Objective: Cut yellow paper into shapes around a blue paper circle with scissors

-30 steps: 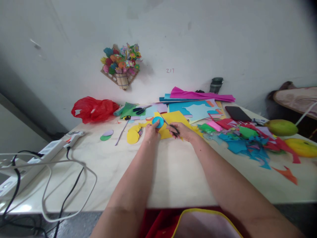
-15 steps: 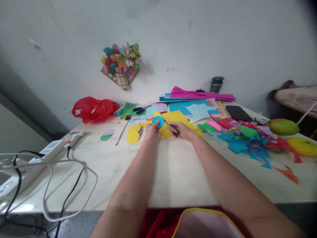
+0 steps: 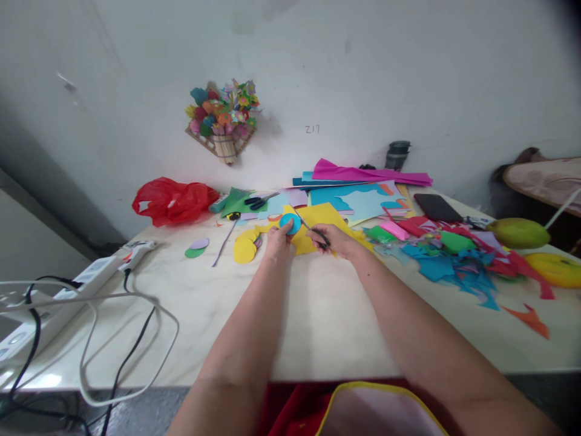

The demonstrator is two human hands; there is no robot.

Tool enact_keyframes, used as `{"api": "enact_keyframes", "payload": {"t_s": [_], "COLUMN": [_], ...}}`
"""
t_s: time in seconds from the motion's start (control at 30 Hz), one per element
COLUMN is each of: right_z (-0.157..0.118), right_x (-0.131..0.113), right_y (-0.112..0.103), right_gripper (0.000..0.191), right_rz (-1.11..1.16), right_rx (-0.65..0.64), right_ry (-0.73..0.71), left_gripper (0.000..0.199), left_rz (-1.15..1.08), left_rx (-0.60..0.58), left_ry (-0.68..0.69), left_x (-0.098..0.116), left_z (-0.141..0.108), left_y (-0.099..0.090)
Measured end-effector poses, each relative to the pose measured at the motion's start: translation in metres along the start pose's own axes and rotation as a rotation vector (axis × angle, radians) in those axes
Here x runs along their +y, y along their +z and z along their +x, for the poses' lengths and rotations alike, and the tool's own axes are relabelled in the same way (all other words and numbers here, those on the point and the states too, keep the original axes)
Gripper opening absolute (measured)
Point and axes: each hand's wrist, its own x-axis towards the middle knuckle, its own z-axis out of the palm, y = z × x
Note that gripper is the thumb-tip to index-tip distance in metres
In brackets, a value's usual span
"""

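Note:
My left hand (image 3: 279, 239) is closed on a round blue disc (image 3: 290, 223), its thumb pressing the disc against yellow paper (image 3: 324, 213). My right hand (image 3: 333, 240) grips a pair of dark-handled scissors (image 3: 321, 239). Their blades point up and left, over the yellow paper beside the disc's right edge. Left of my left hand lie several yellow paper ovals (image 3: 245, 249), partly overlapping. Further left, a lilac oval (image 3: 200, 243) rests on a green one (image 3: 192, 253). My fingers hide part of the scissor handles.
A second pair of scissors (image 3: 258, 201) lies on green paper near a red plastic bag (image 3: 175, 201). Coloured scraps (image 3: 454, 266), a phone (image 3: 438, 208) and a green fruit (image 3: 518, 233) are at right. A power strip (image 3: 95, 275) and cables lie left.
Almost nothing differs. The view has shifted very slightly, while both hands, the blue disc and the scissors keep their places.

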Motion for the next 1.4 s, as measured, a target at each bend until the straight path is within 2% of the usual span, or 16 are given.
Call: {"api": "enact_keyframes", "payload": {"t_s": [0.47, 0.77, 1.1, 1.4], "right_z": [-0.001, 0.0, -0.004, -0.006], "right_x": [-0.004, -0.003, -0.008, -0.012], "right_y": [0.0, 0.0, 0.0, 0.001], "right_gripper": [0.023, 0.015, 0.02, 0.03], "right_rz": [0.017, 0.09, 0.079, 0.06], "right_rx": [0.001, -0.016, -0.034, -0.035], "right_ry": [0.02, 0.021, -0.005, 0.008], "left_gripper": [0.033, 0.032, 0.032, 0.031], "left_rz": [-0.02, -0.021, 0.022, 0.021], "left_rx": [-0.031, -0.069, -0.046, -0.091], "left_ry": [-0.014, -0.005, -0.008, 0.01], "left_x": [0.003, 0.001, 0.006, 0.006], "left_z": [0.0, 0.007, 0.006, 0.008], "left_y": [0.0, -0.009, -0.01, -0.013]}}
